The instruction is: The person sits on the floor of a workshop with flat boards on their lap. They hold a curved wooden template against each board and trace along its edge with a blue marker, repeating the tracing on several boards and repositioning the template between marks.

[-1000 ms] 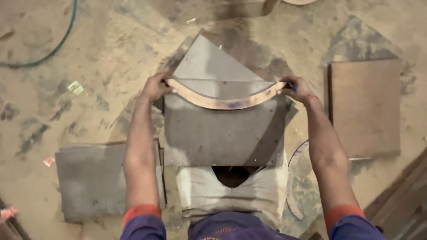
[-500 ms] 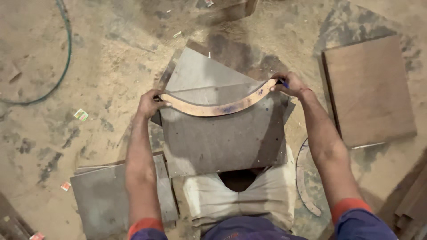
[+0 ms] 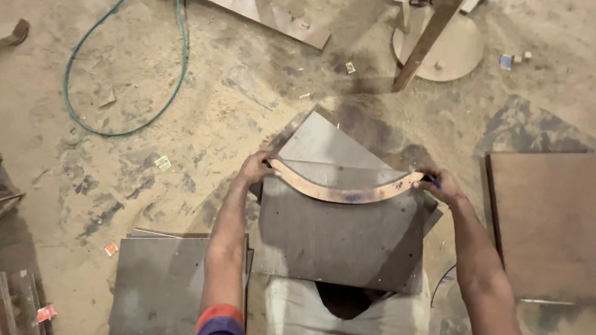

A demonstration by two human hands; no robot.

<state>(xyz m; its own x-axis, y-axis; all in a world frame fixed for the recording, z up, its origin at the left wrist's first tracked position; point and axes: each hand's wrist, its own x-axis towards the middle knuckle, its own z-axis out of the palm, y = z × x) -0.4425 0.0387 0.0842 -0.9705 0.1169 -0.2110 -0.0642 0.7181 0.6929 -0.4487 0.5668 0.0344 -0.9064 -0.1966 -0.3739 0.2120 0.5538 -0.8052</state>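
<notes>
Both bare forearms extended forward, roughly parallel. Left hand (image 3: 254,169) fingers curled, gripping at left. Right hand (image 3: 439,185) fingers closed, gripping at right, level with left.

No signs or screens are in view. Small printed scraps, apparently labels or wrappers, lie scattered on the dusty floor (image 3: 186,124). A green-and-white square label (image 3: 163,163) lies at nine o'clock from the frame centre. An orange-red scrap (image 3: 111,249) lies at eight o'clock. A red-and-white wrapper (image 3: 45,312) lies at the lower left, at about eight o'clock, near the edge. A small pale label (image 3: 351,67) lies at twelve o'clock. A small blue-and-white packet (image 3: 506,61) lies at two o'clock. Their print is too small to tell.
</notes>
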